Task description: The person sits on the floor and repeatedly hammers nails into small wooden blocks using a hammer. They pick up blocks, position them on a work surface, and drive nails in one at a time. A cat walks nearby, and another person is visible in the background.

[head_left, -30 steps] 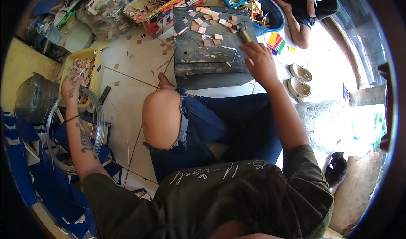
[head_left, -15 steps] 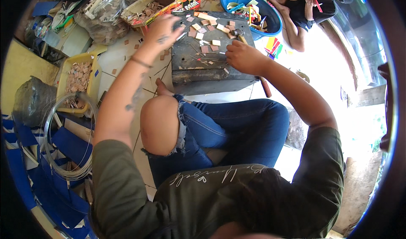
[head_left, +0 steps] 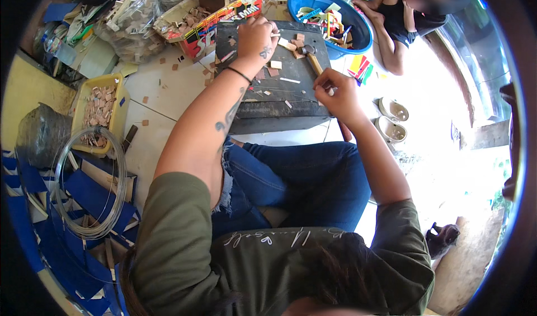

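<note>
My left hand (head_left: 258, 40) is closed over the far part of a dark, worn box (head_left: 241, 106), among small wooden pieces. A pale piece shows beside its thumb; whether the fingers grip it I cannot tell. Near the box's right edge, my right hand (head_left: 339, 94) has its fingers curled into a pinch, and what they hold is too small to make out. Just beyond that hand lies a hammer (head_left: 316, 66) with a wooden handle. Brown wooden squares (head_left: 272, 72) and thin sticks are scattered on the box top. A tool with a red handle (head_left: 344, 130) shows beside the box.
A yellow basin (head_left: 122, 106) of wooden squares stands left, near a coil of clear line (head_left: 120, 190) on blue pieces. A printed carton (head_left: 207, 40) and a blue tub (head_left: 364, 34) stand beyond. Another person (head_left: 394, 50) sits far right. A dark animal-like shape (head_left: 443, 239) is lower right.
My left hand has moved right, from the box's far left corner to over the wooden pieces. My right hand has drawn back from beside the hammer toward the box's right edge.
</note>
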Demonstrator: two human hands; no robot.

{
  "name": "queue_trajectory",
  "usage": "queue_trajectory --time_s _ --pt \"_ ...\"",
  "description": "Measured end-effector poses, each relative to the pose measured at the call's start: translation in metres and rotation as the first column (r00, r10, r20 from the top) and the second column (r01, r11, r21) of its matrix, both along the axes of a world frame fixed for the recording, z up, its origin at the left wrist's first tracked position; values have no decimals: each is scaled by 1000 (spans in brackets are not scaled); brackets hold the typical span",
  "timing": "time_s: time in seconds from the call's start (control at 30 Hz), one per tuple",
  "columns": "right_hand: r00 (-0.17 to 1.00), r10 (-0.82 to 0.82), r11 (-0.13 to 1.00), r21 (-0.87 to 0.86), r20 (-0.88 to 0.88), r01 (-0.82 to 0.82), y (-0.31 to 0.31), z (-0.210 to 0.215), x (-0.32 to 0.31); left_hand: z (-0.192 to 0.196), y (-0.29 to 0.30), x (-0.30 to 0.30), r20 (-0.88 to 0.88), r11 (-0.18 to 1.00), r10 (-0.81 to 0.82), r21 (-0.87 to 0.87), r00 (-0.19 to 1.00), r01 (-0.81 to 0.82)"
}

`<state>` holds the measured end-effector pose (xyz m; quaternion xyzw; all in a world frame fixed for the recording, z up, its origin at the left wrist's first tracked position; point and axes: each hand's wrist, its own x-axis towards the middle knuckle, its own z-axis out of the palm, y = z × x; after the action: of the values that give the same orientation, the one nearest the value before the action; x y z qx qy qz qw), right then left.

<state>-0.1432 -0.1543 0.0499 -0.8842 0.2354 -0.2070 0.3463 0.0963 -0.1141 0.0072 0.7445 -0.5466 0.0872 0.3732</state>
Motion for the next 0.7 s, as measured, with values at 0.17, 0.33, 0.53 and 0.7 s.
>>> queue_trajectory --time_s 0.17,0.33,0.53,0.7 --pt "954 -154 894 447 256 25 14 -9 -19 8 58 -46 -622 956 -292 -196 726 216" --pt "933 -180 851 524 312 -11 33 -18 -15 -1 113 -91 -421 969 -240 -164 875 187" --pt "938 -183 859 511 293 8 48 -23 -1 -8 121 -88 -133 982 -180 -84 975 170" --pt "972 -142 943 326 189 74 45 -23 10 -12 121 -83 -212 966 -243 -144 947 215"
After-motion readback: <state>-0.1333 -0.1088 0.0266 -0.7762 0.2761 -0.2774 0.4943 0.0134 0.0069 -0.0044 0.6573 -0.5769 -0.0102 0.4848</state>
